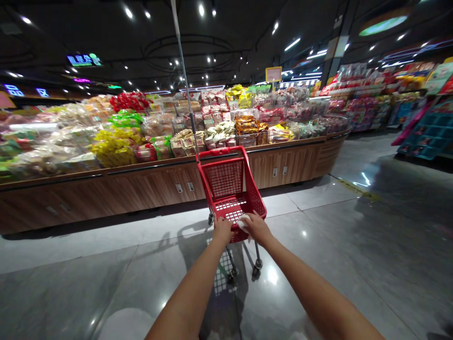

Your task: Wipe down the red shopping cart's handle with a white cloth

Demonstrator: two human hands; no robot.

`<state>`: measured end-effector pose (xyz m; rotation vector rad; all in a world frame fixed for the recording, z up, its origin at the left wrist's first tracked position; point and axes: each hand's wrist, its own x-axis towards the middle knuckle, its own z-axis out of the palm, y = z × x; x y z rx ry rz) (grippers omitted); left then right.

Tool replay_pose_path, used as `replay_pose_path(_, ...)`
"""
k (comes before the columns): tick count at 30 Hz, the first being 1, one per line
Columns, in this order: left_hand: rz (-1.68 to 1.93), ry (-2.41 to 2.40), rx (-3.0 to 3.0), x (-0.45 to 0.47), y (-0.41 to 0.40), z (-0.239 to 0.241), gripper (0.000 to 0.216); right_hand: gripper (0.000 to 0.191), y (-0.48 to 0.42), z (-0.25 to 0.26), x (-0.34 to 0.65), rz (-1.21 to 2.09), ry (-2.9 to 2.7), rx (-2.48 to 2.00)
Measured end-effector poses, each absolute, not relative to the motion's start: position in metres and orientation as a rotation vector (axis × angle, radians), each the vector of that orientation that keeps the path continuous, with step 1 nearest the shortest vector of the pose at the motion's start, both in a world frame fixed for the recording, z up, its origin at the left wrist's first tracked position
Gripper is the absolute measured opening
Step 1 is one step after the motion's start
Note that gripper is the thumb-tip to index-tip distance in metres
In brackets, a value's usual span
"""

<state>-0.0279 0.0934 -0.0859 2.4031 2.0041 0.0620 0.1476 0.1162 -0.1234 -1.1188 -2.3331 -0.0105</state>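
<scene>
Red cart (pixel 230 189) gripped by left hand (pixel 222 230), right hand (pixel 256 227); snack counter (pixel 141 184) directly ahead.

head cam | faces forward-down | near red cart (pixel 231 189) | display counter (pixel 141 182) beyond

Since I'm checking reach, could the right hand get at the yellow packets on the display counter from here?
Probably not: the right hand rests on the red cart, and the cart and bare floor lie between it and the yellow packets.
</scene>
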Motion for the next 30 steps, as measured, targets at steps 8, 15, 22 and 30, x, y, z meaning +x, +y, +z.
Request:
replay_pose_path(8, 0.107, 1.941, 2.438, -0.064, 0.079, -0.084, 0.024, 0.022, 0.100, -0.107, 0.118, -0.025, -2.512, -1.047)
replay_pose_path(15, 0.188, 1.928, 2.459, -0.062, 0.074, -0.084, 0.021, 0.019, 0.099, -0.105, 0.161, 0.013, -2.363, -1.133)
replay_pose_path(22, 0.159, 2.041, 2.394, -0.030, 0.070, -0.091, 0.025, 0.029, 0.081, -0.120, 0.103, -0.084, -2.364, -1.187)
replay_pose_path(30, 0.188, 1.953, 2.422, -0.035, 0.067, -0.089, 0.023, 0.019, 0.094, -0.108, 0.173, -0.113, -2.402, -1.163)
